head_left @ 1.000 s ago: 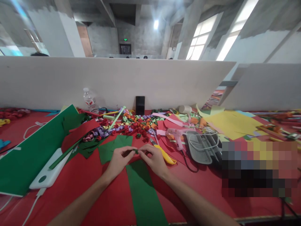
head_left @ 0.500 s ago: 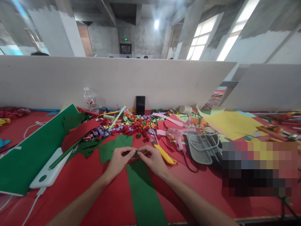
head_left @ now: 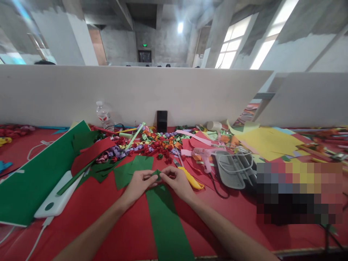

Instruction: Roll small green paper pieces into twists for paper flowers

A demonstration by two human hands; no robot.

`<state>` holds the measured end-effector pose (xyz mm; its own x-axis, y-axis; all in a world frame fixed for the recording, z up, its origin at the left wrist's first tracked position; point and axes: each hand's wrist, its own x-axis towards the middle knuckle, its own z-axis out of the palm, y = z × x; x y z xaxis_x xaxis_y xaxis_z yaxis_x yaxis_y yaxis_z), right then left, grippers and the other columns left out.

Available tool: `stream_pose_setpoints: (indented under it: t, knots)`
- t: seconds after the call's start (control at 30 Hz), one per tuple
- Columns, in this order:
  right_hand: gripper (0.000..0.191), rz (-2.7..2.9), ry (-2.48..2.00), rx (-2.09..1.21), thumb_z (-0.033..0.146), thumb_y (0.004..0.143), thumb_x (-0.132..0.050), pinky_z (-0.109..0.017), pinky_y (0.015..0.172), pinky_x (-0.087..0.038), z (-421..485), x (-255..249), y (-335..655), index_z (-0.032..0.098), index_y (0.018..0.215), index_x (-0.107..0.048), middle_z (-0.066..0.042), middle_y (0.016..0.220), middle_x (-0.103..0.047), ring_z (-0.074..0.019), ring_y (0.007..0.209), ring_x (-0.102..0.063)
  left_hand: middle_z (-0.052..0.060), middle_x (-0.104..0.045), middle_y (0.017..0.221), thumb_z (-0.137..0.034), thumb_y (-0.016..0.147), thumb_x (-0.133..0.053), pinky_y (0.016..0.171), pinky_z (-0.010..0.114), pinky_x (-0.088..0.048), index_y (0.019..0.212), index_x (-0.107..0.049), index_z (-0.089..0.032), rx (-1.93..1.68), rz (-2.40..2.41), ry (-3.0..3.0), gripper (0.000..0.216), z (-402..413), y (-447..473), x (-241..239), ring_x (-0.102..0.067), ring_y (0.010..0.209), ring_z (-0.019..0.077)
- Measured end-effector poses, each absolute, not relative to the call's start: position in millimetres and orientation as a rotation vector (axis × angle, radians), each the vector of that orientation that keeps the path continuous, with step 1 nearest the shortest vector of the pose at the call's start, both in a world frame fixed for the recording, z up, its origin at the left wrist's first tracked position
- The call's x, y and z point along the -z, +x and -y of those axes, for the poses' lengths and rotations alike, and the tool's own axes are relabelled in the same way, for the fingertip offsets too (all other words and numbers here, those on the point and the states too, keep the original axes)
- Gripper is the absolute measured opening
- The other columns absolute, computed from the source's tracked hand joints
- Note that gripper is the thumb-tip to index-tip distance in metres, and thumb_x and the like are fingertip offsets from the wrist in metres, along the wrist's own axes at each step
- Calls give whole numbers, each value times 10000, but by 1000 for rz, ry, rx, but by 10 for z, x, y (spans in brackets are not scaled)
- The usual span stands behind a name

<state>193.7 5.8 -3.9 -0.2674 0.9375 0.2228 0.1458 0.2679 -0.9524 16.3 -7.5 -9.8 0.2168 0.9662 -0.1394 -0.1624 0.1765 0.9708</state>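
A long green paper strip (head_left: pixel 165 224) runs up the red table (head_left: pixel 81 214) from the near edge to a person's two bare hands, which meet at its far end. The left hand (head_left: pixel 137 185) and the right hand (head_left: pixel 178 181) each pinch the strip's folded tip (head_left: pixel 157 175) between thumb and fingertips, narrow grips closed on the paper; the tip stands up slightly between the two hands, while the rest of the strip lies flat below the wrists. Just beyond the right hand lie yellow-handled scissors (head_left: pixel 191 180). To the left, a white power bank (head_left: pixel 56 199) rests against a large green sheet (head_left: pixel 35 174). To the right sits a grey tray (head_left: pixel 233 168) with a coil of pale cable lying in it, and a pink glue gun (head_left: pixel 205 156) just beside its left rim. Farther back, a heap of rolled paper flowers (head_left: pixel 152 143) in red, purple and orange spreads across the table, with yellow paper (head_left: pixel 266 141) to its right. A water bottle (head_left: pixel 103 114) and a dark phone (head_left: pixel 162 121) stand against the white partition (head_left: pixel 136 94).
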Motion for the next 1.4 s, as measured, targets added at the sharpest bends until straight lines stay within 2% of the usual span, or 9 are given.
stream_pose_setpoints:
  t: [0.13,0.33,0.5,0.63,0.87,1.03,1.4]
  knots:
    - [162,1797,-986,-787,322,872,-636,-271,629,-503,-43,55,1954,196,962,-682,-32,821,-677,-162,694,-625,125,-763,905,-450,710,-777,822,309,-560,933,-744,-120,-995,-985,993,399,91,154,79,-727,849,225]
    - [171,2006,-829,-264,244,956,-526,-311,751,-508,-80,136,2003,233,1021,-684,-65,943,-665,-184,859,-620,120,-762,905,-401,705,-798,794,319,-571,974,-722,-131,-1024,-952,917,388,99,164,121,-732,829,226]
    - [162,2294,-758,292,174,945,-539,-365,732,-413,-56,44,2077,223,1036,-663,-50,919,-697,-195,814,-575,113,-756,874,-399,732,-778,831,342,-569,903,-736,-110,-1032,-924,918,338,109,174,122,-718,797,205]
    - [159,2391,-662,544,142,954,-516,-363,712,-370,-49,-13,2115,197,1031,-644,-42,888,-699,-173,763,-544,94,-746,848,-392,739,-775,859,350,-562,889,-743,-104,-1062,-894,916,327,126,189,119,-697,790,184]
    - [124,2342,-531,695,114,937,-544,-342,669,-357,-86,-45,2136,175,990,-638,-27,860,-690,-141,716,-525,82,-732,851,-378,752,-769,892,375,-550,905,-748,-98,-1064,-868,906,319,126,203,171,-680,789,174]
    - [111,2347,-467,704,99,914,-578,-344,669,-369,-97,-67,2156,157,985,-642,-27,893,-703,-145,740,-550,83,-725,867,-367,758,-765,880,364,-553,902,-751,-98,-1070,-855,921,305,132,209,159,-670,800,171]
    - [165,2394,-443,669,104,942,-516,-355,680,-385,-122,-16,2204,199,1022,-624,-41,982,-705,-143,736,-561,69,-713,838,-388,733,-780,874,358,-549,871,-755,-111,-1052,-855,921,311,130,216,140,-660,785,164]
